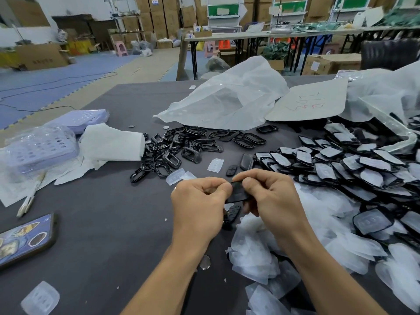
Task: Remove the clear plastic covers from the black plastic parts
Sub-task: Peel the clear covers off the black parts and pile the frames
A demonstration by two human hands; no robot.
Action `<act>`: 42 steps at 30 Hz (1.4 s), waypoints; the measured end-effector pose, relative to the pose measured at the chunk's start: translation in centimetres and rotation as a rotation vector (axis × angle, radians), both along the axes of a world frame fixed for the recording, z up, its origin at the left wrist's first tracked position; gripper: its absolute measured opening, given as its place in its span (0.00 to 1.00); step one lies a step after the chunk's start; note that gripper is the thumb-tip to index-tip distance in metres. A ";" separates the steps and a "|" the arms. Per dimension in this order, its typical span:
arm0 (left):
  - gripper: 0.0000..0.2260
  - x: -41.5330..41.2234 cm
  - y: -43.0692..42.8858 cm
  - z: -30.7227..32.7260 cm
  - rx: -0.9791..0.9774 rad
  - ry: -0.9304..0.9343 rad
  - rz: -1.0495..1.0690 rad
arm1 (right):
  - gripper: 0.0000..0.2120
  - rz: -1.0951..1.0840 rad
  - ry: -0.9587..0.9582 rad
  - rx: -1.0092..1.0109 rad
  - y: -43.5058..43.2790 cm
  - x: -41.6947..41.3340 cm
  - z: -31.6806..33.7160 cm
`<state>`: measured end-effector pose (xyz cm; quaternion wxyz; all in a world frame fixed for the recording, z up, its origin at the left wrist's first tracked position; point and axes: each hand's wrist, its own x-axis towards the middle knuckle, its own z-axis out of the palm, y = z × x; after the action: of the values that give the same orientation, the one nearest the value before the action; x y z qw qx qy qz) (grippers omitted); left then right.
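Both my hands hold one black plastic part above the middle of the dark table. My left hand grips its left end with curled fingers, and my right hand pinches its right end between thumb and fingers. Whether a clear cover is on it is hidden by my fingers. A large heap of black parts with clear covers lies to the right. Bare black frames are piled behind my hands. Removed clear covers lie under my right wrist.
A phone lies at the left edge, a pen above it, and lilac trays in plastic farther back. White bags and a cardboard sheet cover the table's far side. A coin cell sits between my forearms.
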<state>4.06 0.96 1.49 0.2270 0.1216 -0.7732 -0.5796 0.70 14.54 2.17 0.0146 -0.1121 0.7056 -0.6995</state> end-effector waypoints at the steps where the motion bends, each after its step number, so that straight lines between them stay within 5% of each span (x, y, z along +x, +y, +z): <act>1: 0.11 0.0 -0.1 0.0 0.018 -0.002 -0.004 | 0.12 0.013 -0.027 -0.035 0.1 0.0 0.1; 9: 0.07 0.0 -1.0 0.6 0.424 -0.185 -0.273 | 0.14 -0.051 -0.084 -0.115 0.4 -0.3 0.4; 19: 0.11 -0.1 -0.6 0.4 0.379 -0.151 -0.211 | 0.18 0.005 -0.144 -0.183 0.5 -0.2 0.3; 28: 0.16 -0.2 -0.5 0.0 0.401 -0.091 -0.139 | 0.11 -0.073 -0.095 -0.106 0.1 -0.1 -0.1; 33: 0.17 -0.2 -0.1 -0.2 0.371 -0.077 -0.127 | 0.11 -0.180 0.166 0.331 0.9 0.4 -0.2; 35: 0.19 -0.2 -0.3 0.0 0.357 -0.099 -0.146 | 0.19 -0.115 0.260 0.511 1.5 0.8 0.2; 42: 0.07 -0.7 -1.1 -0.1 0.336 -0.114 -0.164 | 0.19 -0.120 0.243 0.653 3.0 -0.3 1.5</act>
<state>3.39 -0.16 1.42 0.1113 0.1272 -0.6846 -0.7091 0.35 17.55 3.69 -0.0754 -0.1425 0.8940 -0.4181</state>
